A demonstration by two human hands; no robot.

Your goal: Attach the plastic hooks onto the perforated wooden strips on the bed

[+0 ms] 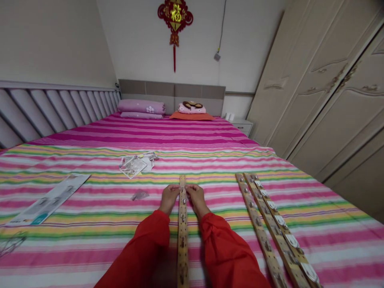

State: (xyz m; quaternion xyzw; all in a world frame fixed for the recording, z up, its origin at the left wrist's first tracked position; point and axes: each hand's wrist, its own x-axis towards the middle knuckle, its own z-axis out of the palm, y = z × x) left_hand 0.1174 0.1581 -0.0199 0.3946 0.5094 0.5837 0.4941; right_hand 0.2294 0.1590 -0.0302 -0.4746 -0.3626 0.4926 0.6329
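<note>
A narrow wooden strip (183,253) lies lengthwise in front of me on the striped bedspread, with several small metal fittings (184,201) along it. At its far end, my left hand (170,198) pinches from the left side with fingertips closed. My right hand (196,199) does the same from the right. Between the fingertips is a small shiny metal piece (182,187) on the strip; its exact kind is too small to tell. Red sleeves cover both forearms.
More wooden strips with metal fittings (257,221) lie at the right, one bearing white oval pieces (280,220). Clear packets (133,166) lie beyond my hands, with a small plastic bag (140,195) nearer. At the left are a long flat package (51,200) and glasses (13,243).
</note>
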